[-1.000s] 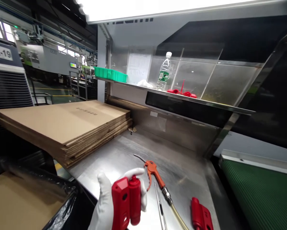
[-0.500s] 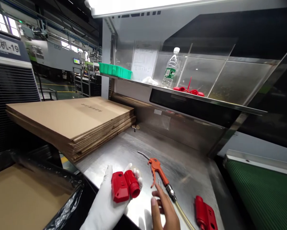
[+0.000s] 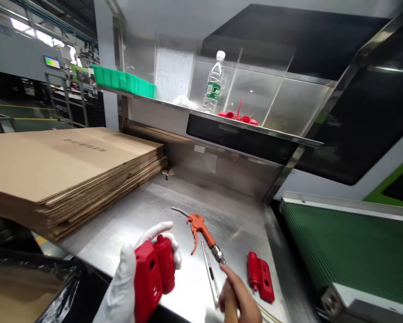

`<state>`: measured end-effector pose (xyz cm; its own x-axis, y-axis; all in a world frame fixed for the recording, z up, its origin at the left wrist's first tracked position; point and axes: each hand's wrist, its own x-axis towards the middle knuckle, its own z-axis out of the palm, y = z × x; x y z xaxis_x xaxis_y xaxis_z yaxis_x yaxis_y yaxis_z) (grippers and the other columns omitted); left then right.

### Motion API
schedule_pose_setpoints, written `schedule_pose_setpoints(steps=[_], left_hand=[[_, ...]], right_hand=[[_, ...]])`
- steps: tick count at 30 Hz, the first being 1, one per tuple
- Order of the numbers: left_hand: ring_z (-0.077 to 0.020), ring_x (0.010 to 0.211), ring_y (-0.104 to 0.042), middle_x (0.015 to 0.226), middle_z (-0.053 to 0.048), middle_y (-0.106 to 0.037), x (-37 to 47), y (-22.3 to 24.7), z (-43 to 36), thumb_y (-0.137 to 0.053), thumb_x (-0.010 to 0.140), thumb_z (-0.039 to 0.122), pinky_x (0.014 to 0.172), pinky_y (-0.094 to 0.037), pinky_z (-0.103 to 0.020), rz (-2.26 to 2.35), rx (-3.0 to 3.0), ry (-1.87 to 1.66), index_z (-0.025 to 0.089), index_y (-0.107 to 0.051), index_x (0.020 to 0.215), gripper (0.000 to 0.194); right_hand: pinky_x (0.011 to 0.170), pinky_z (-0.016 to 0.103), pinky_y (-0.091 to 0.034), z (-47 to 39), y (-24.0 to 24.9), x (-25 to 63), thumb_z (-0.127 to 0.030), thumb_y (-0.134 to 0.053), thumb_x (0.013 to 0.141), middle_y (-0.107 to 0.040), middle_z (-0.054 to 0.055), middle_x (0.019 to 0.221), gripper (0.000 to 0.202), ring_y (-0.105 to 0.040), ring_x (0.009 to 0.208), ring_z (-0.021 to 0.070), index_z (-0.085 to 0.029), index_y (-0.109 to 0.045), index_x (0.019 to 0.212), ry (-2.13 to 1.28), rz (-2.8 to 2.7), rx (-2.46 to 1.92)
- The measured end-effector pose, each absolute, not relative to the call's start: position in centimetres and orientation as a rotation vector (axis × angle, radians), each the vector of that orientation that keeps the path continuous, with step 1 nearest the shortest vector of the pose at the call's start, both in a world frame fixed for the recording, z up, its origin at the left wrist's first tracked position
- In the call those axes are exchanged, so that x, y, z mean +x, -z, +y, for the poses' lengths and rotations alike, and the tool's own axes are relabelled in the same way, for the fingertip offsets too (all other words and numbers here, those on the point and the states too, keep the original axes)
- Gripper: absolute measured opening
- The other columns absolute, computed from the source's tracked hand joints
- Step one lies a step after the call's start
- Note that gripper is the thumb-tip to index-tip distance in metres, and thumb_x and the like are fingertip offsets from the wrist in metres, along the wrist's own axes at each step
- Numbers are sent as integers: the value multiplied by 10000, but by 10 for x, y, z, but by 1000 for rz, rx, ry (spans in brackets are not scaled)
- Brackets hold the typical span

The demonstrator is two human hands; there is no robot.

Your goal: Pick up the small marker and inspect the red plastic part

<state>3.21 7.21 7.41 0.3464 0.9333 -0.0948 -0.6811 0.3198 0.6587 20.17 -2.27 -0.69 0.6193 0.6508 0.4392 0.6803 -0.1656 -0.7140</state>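
On the top sheet of the cardboard stack (image 3: 53, 166) at the left we see a short printed line, but it is too blurred to read. The water bottle (image 3: 214, 83) on the steel shelf (image 3: 288, 137) has a green label, and its text is too small for us to read.

On the table (image 3: 147, 211) lie an orange air blow gun (image 3: 201, 231), thin metal tweezers (image 3: 210, 273) just beside it, and a second red hinge part (image 3: 261, 282) further right. A green bin (image 3: 122, 80) and some small red pieces (image 3: 240, 117) stand on the shelf. A green conveyor belt (image 3: 349, 246) runs at the right.

Our left hand (image 3: 127, 278), in a white glove, has its grip wrapped around the red hinge part (image 3: 154, 273), held upright above the near table edge. Our bare right hand (image 3: 236, 298) has its fingers loosely bent and holds nothing; the fingertips are at the tweezers and the hose end of the blow gun.
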Motion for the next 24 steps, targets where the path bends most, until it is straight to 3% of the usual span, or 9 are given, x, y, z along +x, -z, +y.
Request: schedule_pose_setpoints(steps=[2, 3, 4, 6, 9, 16, 19, 21, 24], left_hand=[[-296, 735, -683, 912, -129, -733, 30, -60, 78, -600, 710, 800, 689, -598, -407, 529, 649, -1126, 199, -655, 1229, 796], [-296, 738, -684, 913, -133, -736, 29, -52, 82, -568, 735, 800, 693, -598, -417, 539, 627, -1103, 193, -634, 1250, 799], [-295, 743, -688, 915, -135, -741, 28, -44, 87, -539, 762, 795, 697, -598, -423, 551, 586, -1087, 187, -609, 1272, 796], [-285, 722, -692, 881, -126, -749, 25, -30, 98, -554, 760, 788, 665, -604, -418, 572, 514, -1084, 176, -592, 1262, 792], [-251, 644, -675, 790, -85, -736, 19, -14, 112, -611, 726, 775, 586, -597, -390, 619, 467, -1114, 181, -629, 1169, 741], [-211, 592, -661, 734, -61, -699, 5, -20, 125, -485, 867, 695, 551, -585, -348, 797, 428, -1219, 181, -679, 1069, 586], [-231, 648, -696, 817, -88, -732, -4, -29, 131, -513, 893, 639, 590, -598, -357, 828, 436, -1293, 187, -689, 1104, 529], [-263, 731, -724, 920, -112, -751, -11, -36, 136, -559, 884, 614, 651, -611, -384, 828, 433, -1328, 192, -675, 1182, 530], [-282, 792, -732, 977, -132, -745, -19, -44, 140, -540, 902, 601, 685, -611, -401, 796, 389, -1366, 164, -665, 1208, 548]], right_hand=[[781, 279, -540, 6, -10, 216, -334, -249, 1050, -671, 130, 1173, 501, -682, 982, 212, -158, -563, 1398, 40, -1275, -2101], [875, 341, -530, 23, -18, 221, -361, -329, 1037, -607, 175, 1308, 495, -633, 1128, 271, -128, -533, 1423, 38, -1316, -2214], [934, 396, -511, 42, -25, 226, -411, -447, 1005, -595, 200, 1319, 508, -604, 1171, 312, -99, -557, 1391, 29, -1342, -2280], [955, 459, -501, 78, -31, 230, -479, -659, 895, -656, 175, 1188, 496, -618, 1117, 314, -91, -663, 1203, -11, -1369, -2366], [931, 445, -527, 117, -29, 230, -461, -738, 853, -680, 86, 1108, 355, -640, 1038, 228, -148, -679, 1011, -65, -1374, -2462], [749, 356, -551, 106, -56, 238, -354, -574, 944, -700, 88, 1036, 306, -682, 876, 202, -162, -586, 1182, 57, -1458, -2331], [788, 329, -530, 66, -67, 230, -302, -556, 895, -688, 40, 1104, 436, -683, 937, 212, -277, -502, 1326, 114, -1684, -2101], [676, 303, -536, 37, -60, 224, -318, -558, 866, -686, 21, 1038, 487, -701, 872, 224, -302, -486, 1347, 232, -1808, -2008], [458, 268, -473, 8, -37, 216, -251, -525, 854, -701, 52, 937, 476, -704, 676, 205, -221, -527, 1329, 664, -1873, -1900]])
